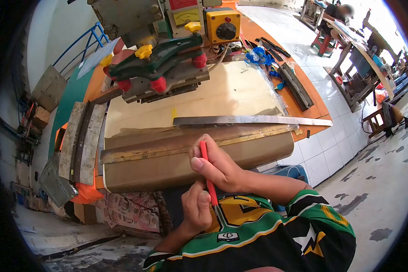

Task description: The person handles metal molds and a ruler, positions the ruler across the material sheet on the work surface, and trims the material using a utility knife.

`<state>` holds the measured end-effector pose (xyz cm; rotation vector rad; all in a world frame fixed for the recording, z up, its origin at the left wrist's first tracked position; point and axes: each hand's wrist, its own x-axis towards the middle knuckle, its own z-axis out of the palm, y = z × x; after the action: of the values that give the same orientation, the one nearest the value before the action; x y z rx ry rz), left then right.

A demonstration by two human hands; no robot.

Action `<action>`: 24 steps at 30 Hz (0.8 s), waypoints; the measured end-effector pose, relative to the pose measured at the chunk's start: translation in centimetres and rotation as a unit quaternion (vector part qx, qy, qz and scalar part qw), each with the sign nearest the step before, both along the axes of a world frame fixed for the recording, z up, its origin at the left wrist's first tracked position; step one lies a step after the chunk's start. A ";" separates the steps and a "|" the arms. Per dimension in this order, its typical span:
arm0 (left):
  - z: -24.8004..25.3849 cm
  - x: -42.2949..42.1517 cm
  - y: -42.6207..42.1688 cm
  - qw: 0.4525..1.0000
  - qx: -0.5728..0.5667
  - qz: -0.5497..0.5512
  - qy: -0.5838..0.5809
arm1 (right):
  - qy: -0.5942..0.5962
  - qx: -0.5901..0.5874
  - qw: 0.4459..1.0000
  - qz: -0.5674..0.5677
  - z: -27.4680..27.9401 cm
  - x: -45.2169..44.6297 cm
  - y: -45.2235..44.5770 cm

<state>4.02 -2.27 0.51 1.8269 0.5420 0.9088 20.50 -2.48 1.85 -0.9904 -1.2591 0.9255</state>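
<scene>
A slim red tool (211,191) with a metallic lower end stands nearly upright in front of my shirt. My right hand (216,165) is closed around its upper part, just in front of the padded brown edge (231,154) of the work surface. Lower and to the left, my left hand (196,207) is closed beside the tool's lower part; what its fingers hold, if anything, is hidden. Beyond my hands a long metal ruler (254,119) lies across the cream board (240,88).
A machine head with a green bracket (177,47) and yellow knobs overhangs the board. Metal bars (79,140) lie at the left, another bar (296,86) at the right near blue plastic (259,56). A person (335,16) sits at a far table.
</scene>
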 end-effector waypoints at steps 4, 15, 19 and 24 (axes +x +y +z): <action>0.3 -0.1 0.5 0.999 -0.001 -0.021 0.024 | -0.033 0.030 0.999 0.004 0.1 0.7 -0.3; -1.0 1.0 1.6 0.997 -0.005 -0.021 -0.077 | -0.317 0.340 0.886 0.006 2.6 2.2 1.1; -4.5 -0.7 2.6 0.987 -0.042 -0.119 -0.095 | -0.352 0.416 0.838 0.037 3.9 2.1 1.1; -3.5 0.5 1.1 0.989 -0.028 -0.084 -0.115 | -0.406 0.441 0.796 0.085 4.8 1.7 1.3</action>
<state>4.49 -1.18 -2.96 1.6626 0.2616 0.9632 22.18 -1.21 6.69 -0.4805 -2.2366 -0.1096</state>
